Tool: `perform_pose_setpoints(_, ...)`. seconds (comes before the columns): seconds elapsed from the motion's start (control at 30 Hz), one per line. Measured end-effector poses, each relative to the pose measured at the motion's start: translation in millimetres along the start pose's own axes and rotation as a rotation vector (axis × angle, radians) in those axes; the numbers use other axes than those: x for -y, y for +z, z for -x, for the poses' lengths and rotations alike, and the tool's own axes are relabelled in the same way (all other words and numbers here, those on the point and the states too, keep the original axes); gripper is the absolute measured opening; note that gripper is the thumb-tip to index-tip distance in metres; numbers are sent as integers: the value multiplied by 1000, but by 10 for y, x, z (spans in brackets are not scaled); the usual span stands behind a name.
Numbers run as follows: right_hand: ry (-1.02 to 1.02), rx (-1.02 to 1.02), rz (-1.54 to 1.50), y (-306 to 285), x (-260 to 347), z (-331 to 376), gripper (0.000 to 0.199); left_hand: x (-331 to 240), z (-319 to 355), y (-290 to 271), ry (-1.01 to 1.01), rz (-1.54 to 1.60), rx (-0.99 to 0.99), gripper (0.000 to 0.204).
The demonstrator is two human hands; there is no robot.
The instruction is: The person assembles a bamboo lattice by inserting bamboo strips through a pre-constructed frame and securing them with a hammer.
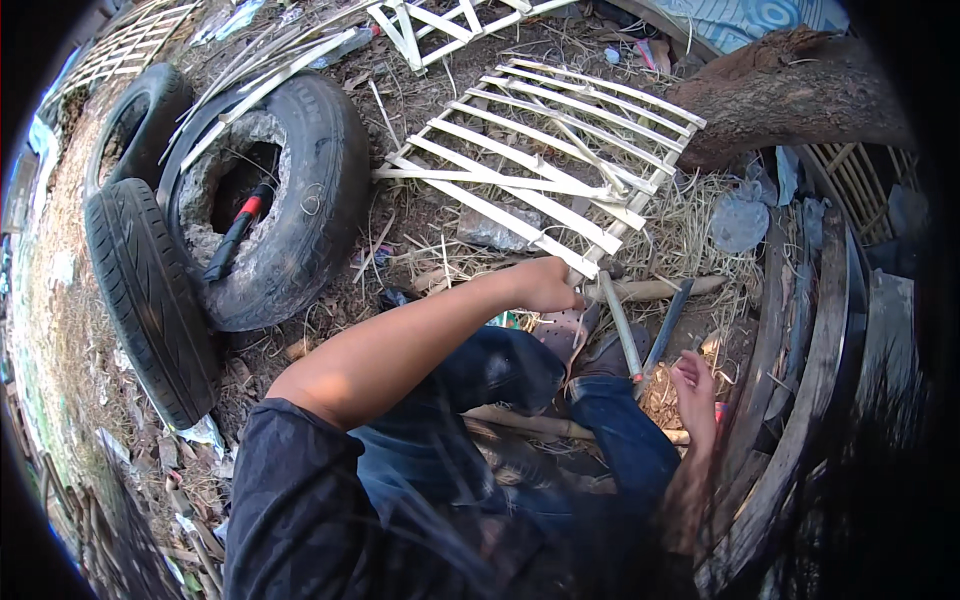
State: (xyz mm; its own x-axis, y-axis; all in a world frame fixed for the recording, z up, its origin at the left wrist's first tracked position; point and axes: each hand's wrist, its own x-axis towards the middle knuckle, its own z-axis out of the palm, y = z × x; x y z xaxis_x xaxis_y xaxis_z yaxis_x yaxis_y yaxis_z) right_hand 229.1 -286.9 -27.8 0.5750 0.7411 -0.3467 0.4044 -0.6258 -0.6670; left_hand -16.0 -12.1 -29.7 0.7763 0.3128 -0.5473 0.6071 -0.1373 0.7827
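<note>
My left hand (548, 285) is closed at the near corner of a slatted bamboo panel (540, 165), its fingers curled around the edge and partly hidden. The panel is made of pale strips, several lying side by side and some crossing at a slant. My right hand (692, 392) is held lower at the right with fingers loosely apart, nothing visible in it. Between the hands, a pale grey-green rod (622, 325) with a reddish end slopes down toward my right hand. Beside it lies a dark flat bar (668, 322).
A concrete-filled tyre (330, 190) at the left holds a black-and-red-handled tool (240, 230). Another tyre (150, 300) leans against it. A thick log (790, 95) lies at the upper right. Weathered planks (805, 380) line the right side. Straw and litter cover the ground.
</note>
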Motion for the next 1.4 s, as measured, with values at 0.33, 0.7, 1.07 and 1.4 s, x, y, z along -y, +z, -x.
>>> perform_pose_setpoints(0.33,43,261,-587,1134,1027,-549,39,281,-319,275,126,-153,113,50)
perform_pose_setpoints(0.7,288,218,-879,1453,678,-608,49,500,-121,-288,-194,-690,34,40)
perform_pose_setpoints(1.07,29,17,-773,1685,696,-555,55,869,-221,-621,-57,-742,-528,51)
perform_pose_setpoints(1.4,-119,35,-840,1727,655,-547,55,887,-412,-502,65,-762,-542,71)
